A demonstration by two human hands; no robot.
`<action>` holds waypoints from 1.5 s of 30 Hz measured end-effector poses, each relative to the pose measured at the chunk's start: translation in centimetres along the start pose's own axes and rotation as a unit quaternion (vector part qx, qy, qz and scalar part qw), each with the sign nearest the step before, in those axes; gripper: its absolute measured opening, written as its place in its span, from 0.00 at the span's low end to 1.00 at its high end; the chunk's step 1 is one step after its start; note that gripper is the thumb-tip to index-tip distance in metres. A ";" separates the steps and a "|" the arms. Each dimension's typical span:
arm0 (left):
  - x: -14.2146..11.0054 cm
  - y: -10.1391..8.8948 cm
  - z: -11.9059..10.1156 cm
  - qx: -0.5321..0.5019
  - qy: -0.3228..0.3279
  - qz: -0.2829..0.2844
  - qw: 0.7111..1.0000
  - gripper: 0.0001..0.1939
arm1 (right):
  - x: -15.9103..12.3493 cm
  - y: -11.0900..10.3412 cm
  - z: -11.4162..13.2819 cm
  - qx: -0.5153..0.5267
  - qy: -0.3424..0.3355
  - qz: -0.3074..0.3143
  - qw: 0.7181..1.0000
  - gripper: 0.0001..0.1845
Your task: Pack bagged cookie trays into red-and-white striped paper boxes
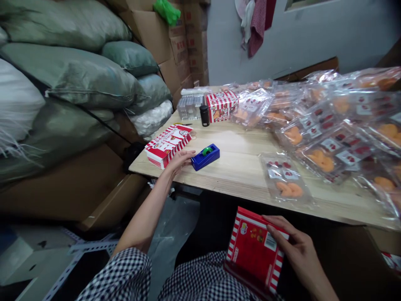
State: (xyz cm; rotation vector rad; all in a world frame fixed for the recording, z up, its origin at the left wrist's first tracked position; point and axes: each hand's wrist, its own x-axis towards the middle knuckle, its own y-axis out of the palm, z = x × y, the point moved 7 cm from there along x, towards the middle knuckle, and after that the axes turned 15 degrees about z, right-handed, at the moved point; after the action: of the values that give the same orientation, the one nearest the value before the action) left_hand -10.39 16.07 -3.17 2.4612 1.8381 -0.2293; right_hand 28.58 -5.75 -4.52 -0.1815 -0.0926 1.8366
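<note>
My right hand (297,246) grips a flat red-and-white striped cardboard box (254,251) low over my lap, its barcode side facing up. My left hand (179,161) lies open on the wooden table top (238,167), holding nothing. Its fingers point toward a blue tape dispenser (205,156) with a green core and are close to it. Beside the hand, a second striped box (167,146) lies on the table with its edge by my wrist. Its fit against my palm is unclear.
Clear plastic packs of orange items (326,142) are heaped across the table's right side. A black cylinder (204,115), a striped box (222,105) and a clear container (190,106) stand at the back. Large stuffed sacks (75,79) and cardboard cartons (150,33) rise on the left.
</note>
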 end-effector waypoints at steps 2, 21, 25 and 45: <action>-0.7 -0.2 0.8 -0.015 0.014 -0.018 1.000 0.21 | 0.2 -0.1 -0.3 0.002 0.002 -0.004 1.000 0.15; -12.5 15.5 -3.3 -0.007 0.094 -0.077 0.992 0.09 | 1.1 2.7 6.5 -0.101 -0.142 -0.128 0.976 0.11; -14.1 21.5 -2.5 -0.137 0.058 -0.016 0.989 0.12 | 1.0 5.0 6.5 -0.146 -0.153 -0.096 0.973 0.15; -12.3 23.4 3.8 -0.101 0.002 -0.032 0.994 0.34 | 1.1 3.6 6.3 -0.167 -0.151 -0.040 0.973 0.19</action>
State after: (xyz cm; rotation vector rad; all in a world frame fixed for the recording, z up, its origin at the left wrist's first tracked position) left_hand 8.26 -2.79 -5.96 2.2723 1.8430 -0.0375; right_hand 23.75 -5.47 0.99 -0.1290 -0.6166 1.7454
